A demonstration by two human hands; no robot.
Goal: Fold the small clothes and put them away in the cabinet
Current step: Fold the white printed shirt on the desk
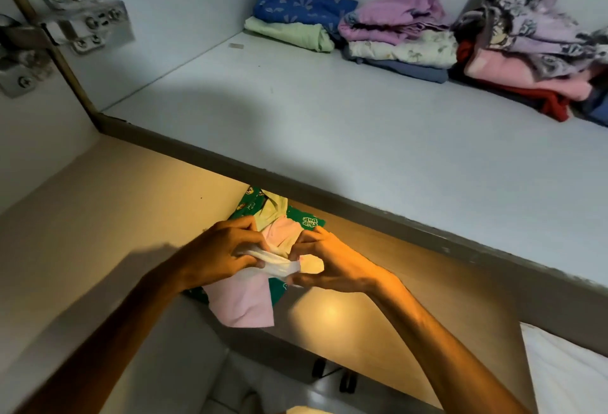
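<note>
Both hands grip a small pink and white garment (243, 301) below the front edge of the cabinet shelf (329, 124). My left hand (217, 249) pinches its white edge from the left. My right hand (325, 265) pinches the same edge from the right. The pink part hangs down between my forearms. Under it lies a green printed cloth (306, 221) with a pale yellow-green piece (273, 209) on top, partly hidden by the shelf edge.
Three stacks of folded clothes sit at the back of the shelf: blue over green (296, 15), pink over cream and blue (398, 32), purple print over pink and red (533, 48). A metal door hinge (79, 15) is at upper left. A white surface (566, 371) lies at lower right.
</note>
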